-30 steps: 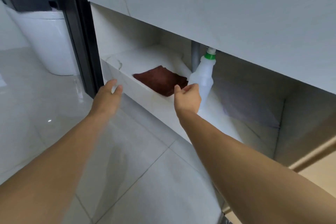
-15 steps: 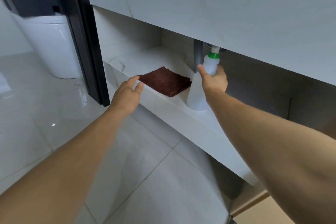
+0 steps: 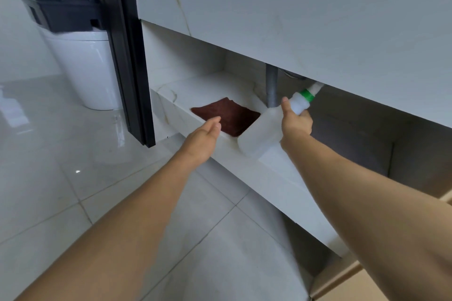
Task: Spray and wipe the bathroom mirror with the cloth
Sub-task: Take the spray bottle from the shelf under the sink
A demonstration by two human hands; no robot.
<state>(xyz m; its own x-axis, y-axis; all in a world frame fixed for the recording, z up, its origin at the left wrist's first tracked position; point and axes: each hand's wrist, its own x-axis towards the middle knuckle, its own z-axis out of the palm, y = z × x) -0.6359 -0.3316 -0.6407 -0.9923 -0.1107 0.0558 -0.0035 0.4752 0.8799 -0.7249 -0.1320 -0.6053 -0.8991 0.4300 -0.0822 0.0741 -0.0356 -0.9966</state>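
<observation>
A folded dark brown cloth (image 3: pixel 228 116) lies flat on the white marble shelf (image 3: pixel 276 166) under the vanity. My left hand (image 3: pixel 204 138) hovers at the shelf's front edge, fingers apart, just touching the cloth's near side. My right hand (image 3: pixel 296 121) grips the neck of a white spray bottle (image 3: pixel 261 135) with a green collar. The bottle is tilted, its base lifted toward me over the shelf edge and its nozzle pointing back under the counter. No mirror is in view.
A grey drain pipe (image 3: pixel 272 88) drops behind the bottle. The vanity's marble front (image 3: pixel 293 14) overhangs the shelf. A black door frame (image 3: pixel 127 56) stands at left, with a white toilet (image 3: pixel 83 66) and a black basket (image 3: pixel 63 14) beyond. Glossy floor tiles lie below.
My right hand closed on the bottle's neck and tipped it off the shelf toward me. My left hand moved right to the cloth's near edge.
</observation>
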